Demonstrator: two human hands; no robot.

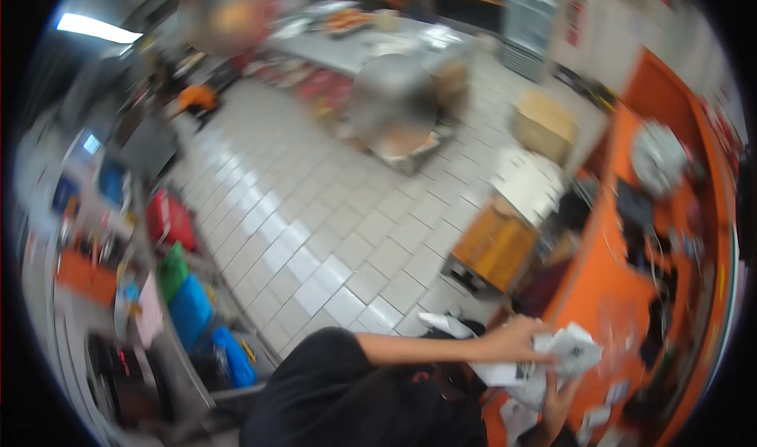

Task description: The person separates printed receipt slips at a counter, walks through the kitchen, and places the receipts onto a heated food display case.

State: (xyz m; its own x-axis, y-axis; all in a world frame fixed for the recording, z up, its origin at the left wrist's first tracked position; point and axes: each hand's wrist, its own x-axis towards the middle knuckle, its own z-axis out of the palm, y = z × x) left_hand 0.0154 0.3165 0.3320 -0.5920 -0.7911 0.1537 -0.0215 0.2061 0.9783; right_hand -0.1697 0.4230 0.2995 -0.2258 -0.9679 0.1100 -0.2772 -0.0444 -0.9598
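Observation:
My left hand (516,340) reaches across from a short black sleeve, its fingers closed on white printed papers (574,351). Below it, my right hand (558,403) has its fingers closed around the lower side of the same bundle. Some sheets hang down beneath my left wrist. Blur hides what is printed on them. Both hands are over the edge of an orange counter (603,289), where more loose white paper (516,419) lies near my right hand.
On the counter stand a clear plastic-wrapped bundle (658,157) and dark cables. Beside it are a wooden box (493,246) and a cardboard box (544,125) on the tiled floor. A metal table (410,33) is further off. Blue bags (233,359) and a red bag (169,220) sit at left.

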